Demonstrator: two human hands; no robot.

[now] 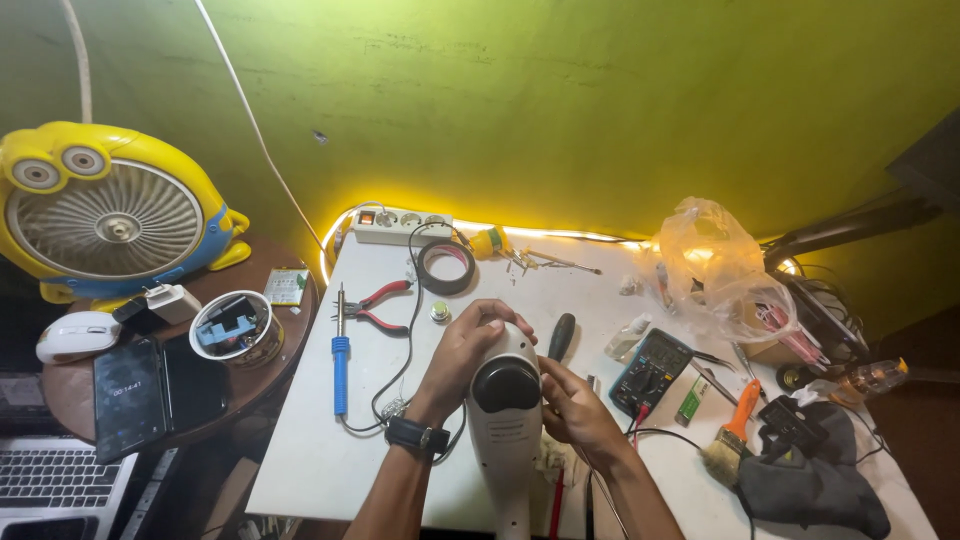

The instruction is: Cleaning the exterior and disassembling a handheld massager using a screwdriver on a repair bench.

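A white handheld appliance point(505, 420) with a round black dial on top lies lengthwise on the white table point(310, 440). My left hand point(462, 350), a black watch on its wrist, wraps over the appliance's far end. My right hand point(572, 405) grips its right side near the dial. A black-handled screwdriver point(561, 336) lies just beyond my right hand.
A blue soldering iron point(340, 362), red pliers point(378, 305), a roll of black tape point(445, 266) and a power strip point(400, 226) lie at the left and back. A multimeter point(650, 372), an orange brush point(732, 432) and a plastic bag point(715, 262) are at the right. A yellow fan point(105, 215) and a phone point(128, 398) sit on a round side table.
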